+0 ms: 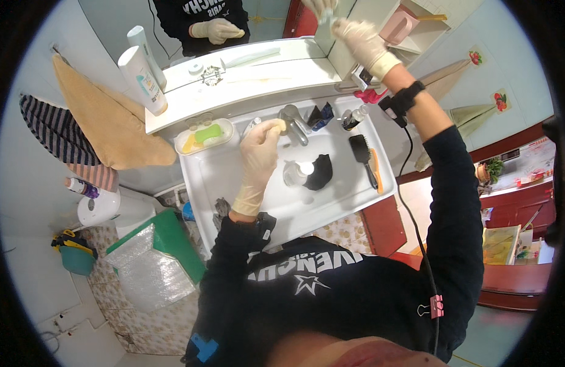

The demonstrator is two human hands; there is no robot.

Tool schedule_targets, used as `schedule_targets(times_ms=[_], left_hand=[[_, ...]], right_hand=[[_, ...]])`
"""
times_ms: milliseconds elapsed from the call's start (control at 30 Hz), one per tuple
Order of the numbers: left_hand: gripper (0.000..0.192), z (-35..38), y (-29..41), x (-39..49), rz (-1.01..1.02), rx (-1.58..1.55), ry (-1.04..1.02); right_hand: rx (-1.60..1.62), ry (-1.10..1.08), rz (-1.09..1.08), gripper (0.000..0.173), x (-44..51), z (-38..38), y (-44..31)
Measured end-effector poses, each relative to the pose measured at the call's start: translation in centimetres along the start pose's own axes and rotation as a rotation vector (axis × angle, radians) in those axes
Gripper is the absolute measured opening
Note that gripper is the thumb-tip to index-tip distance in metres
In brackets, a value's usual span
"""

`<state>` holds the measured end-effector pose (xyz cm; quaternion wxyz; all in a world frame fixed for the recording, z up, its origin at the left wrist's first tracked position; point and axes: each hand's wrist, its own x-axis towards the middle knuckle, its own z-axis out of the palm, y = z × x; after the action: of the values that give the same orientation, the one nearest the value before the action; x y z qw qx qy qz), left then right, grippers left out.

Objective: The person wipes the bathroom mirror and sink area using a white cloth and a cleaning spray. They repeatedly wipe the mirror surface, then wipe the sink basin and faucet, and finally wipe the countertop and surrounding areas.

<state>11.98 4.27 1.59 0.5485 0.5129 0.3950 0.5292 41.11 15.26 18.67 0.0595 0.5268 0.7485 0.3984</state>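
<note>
Both hands wear pale latex gloves. My left hand (259, 158), raised over the sink (218, 183) left of the faucet (295, 126), pinches a small pale yellow piece (279, 125), perhaps a sponge. My right hand (359, 43) is up at the edge of the mirror cabinet (340, 59); its fingers are blurred, and whether they hold anything is unclear. In the basin a clear bottle with a white cap (298, 173) stands by a black cloth-like piece (321, 173). A black hairbrush (361, 149) and an orange comb (376, 169) lie on the sink's right side.
A soap dish (227, 133) with green soap sits at the sink's back left. White bottles (142, 82) stand on the mirror shelf (264, 94). A small dark-labelled bottle (354, 118) and a dark blue packet (322, 117) are behind the basin. A black cable (408, 202) runs from my right wrist.
</note>
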Motion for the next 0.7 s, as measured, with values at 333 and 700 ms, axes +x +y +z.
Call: schedule_targets(times_ms=[333,700], left_hand=[[0.026,12.7,0.7,9.6,0.819,0.683,-0.293],[0.027,12.3,1.7,14.7,0.48,1.216,-0.405]], right_hand=[[-0.226,0.035,-0.124,0.026,-2.5,0.9,2.2],[-0.168,0.073,-0.111,0.028,-3.0,1.9,-0.5]])
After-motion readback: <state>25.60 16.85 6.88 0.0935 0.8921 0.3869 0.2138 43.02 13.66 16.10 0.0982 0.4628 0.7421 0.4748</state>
